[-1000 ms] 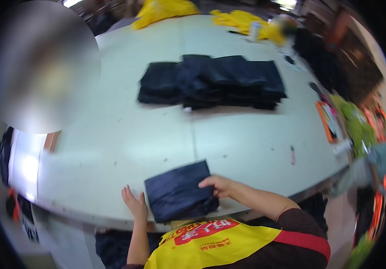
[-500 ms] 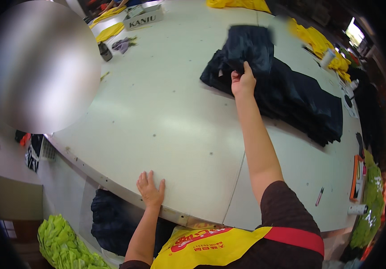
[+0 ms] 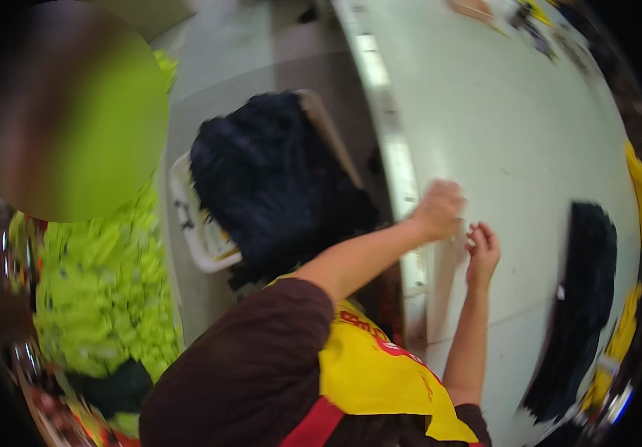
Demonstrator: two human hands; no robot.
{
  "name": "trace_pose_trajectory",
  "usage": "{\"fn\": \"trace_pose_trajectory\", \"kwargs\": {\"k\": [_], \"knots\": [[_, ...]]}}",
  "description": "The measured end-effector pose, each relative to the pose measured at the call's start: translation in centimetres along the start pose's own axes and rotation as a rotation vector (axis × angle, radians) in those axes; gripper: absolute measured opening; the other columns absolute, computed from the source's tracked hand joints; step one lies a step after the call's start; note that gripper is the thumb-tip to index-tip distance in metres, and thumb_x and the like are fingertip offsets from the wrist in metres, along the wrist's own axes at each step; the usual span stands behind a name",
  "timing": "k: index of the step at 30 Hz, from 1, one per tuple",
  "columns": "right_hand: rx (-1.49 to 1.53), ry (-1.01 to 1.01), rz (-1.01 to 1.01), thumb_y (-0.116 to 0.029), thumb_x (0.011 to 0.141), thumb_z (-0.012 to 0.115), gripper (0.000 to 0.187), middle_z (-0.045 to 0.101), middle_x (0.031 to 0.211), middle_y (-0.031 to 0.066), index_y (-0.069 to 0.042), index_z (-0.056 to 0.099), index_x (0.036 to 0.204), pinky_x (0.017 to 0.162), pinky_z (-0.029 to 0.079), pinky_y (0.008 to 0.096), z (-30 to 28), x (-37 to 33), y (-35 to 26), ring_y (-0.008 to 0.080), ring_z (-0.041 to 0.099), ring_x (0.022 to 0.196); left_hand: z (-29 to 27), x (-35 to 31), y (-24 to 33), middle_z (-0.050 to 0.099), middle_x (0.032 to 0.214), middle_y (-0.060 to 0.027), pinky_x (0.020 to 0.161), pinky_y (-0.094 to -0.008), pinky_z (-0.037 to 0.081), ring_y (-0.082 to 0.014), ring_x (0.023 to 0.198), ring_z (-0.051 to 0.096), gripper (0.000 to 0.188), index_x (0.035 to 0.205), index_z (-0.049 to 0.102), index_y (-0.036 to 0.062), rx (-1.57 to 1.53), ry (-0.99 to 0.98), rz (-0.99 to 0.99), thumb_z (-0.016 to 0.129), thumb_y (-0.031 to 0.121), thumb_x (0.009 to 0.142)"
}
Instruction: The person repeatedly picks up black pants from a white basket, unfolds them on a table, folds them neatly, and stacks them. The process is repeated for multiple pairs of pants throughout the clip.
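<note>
My left hand (image 3: 438,210) is over the near edge of the pale table (image 3: 514,149), smeared by motion, so its fingers are unclear. Right beside it is my right hand (image 3: 482,253), with fingers loosely bent and apart and nothing visible in them. Both hands are close together but do not appear to touch. Toward the right of the table lies a long folded stack of navy cloth (image 3: 578,305), away from my hands. On the floor side, a heap of dark navy cloth (image 3: 276,171) fills a white basket (image 3: 209,261) and hangs over its rim.
A large pile of lime-green cloth (image 3: 105,290) rises at the left, with a dark piece (image 3: 116,387) on it. The table's metal edge (image 3: 391,127) runs between basket and tabletop. Yellow cloth (image 3: 640,190) lies at the far right. A grey blurred disc covers the upper left.
My view has swung left, bringing the basket and green pile into sight. My right hand has let go of the navy cloth and come in toward my left hand, which has lifted from the table.
</note>
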State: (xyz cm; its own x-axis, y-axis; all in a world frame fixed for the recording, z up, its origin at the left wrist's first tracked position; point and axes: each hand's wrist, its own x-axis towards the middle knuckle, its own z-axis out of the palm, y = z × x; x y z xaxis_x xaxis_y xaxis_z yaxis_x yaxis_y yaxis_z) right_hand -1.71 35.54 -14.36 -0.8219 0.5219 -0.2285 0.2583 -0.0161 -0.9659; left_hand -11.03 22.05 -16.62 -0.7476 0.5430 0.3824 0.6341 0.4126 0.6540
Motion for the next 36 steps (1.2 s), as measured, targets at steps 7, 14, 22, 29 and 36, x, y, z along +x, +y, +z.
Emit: {"fn": "trace_pose_trajectory", "kwargs": {"k": [7, 14, 22, 29, 36], "knots": [[-0.947, -0.153, -0.736, -0.014, 0.086, 0.053, 0.038, 0.049, 0.122, 0.0206, 0.002, 0.048, 0.119, 0.097, 0.034, 0.0402, 12.0, -9.2, 2.8, 0.0363, 0.045, 0.113, -6.1, -9.9, -6.6, 0.056, 0.107, -0.0141, 0.095, -0.0414, 0.039, -0.0315, 0.109, 0.05, 0.031, 0.099, 0.06, 0.0045, -0.217, 0.43, -0.052, 0.054, -0.002, 0.069], [-1.309, -0.08, -0.718, -0.011, 0.084, 0.058, 0.049, 0.039, 0.132, 0.0184, -0.001, 0.04, 0.128, 0.102, 0.029, 0.0418, 14.3, -9.4, 3.9, 0.0335, 0.036, 0.122, -16.7, -36.3, -36.1, 0.061, 0.094, -0.0226, 0.079, -0.0436, 0.048, -0.036, 0.09, 0.059, 0.024, 0.09, 0.063, 0.0011, 0.253, 0.267, -1.376, 0.056, 0.018, 0.075], [-1.262, -0.059, -0.643, -0.01, 0.083, 0.06, 0.058, 0.029, 0.136, 0.0166, -0.001, 0.032, 0.133, 0.102, 0.032, 0.0395, 15.1, -9.3, 5.4, 0.0312, 0.034, 0.123, -24.0, -41.1, -62.0, 0.066, 0.09, -0.0115, 0.068, -0.0399, 0.048, -0.0294, 0.08, 0.063, 0.045, 0.097, 0.061, 0.0013, -0.282, 0.674, -1.561, 0.063, 0.043, 0.079], [-1.319, -0.037, -0.637, -0.006, 0.083, 0.056, 0.057, 0.026, 0.136, 0.0153, -0.001, 0.032, 0.134, 0.101, 0.033, 0.0359, 14.8, -9.1, 5.7, 0.0275, 0.033, 0.126, -20.8, -31.1, -61.4, 0.061, 0.099, -0.0164, 0.082, -0.0333, 0.045, -0.0266, 0.092, 0.06, 0.033, 0.1, 0.055, -0.0037, -0.211, 1.083, -1.529, 0.066, 0.013, 0.074], [-1.338, -0.043, -0.693, 0.003, 0.078, 0.057, 0.056, 0.032, 0.133, 0.0145, -0.003, 0.037, 0.13, 0.09, 0.046, 0.0332, 15.3, -9.2, 4.3, 0.0303, 0.037, 0.121, -34.9, -28.0, -44.6, 0.059, 0.1, -0.0076, 0.082, -0.029, 0.044, -0.0174, 0.087, 0.058, 0.035, 0.105, 0.054, -0.0026, -0.758, 1.377, -0.55, 0.053, 0.0, 0.07]]}}
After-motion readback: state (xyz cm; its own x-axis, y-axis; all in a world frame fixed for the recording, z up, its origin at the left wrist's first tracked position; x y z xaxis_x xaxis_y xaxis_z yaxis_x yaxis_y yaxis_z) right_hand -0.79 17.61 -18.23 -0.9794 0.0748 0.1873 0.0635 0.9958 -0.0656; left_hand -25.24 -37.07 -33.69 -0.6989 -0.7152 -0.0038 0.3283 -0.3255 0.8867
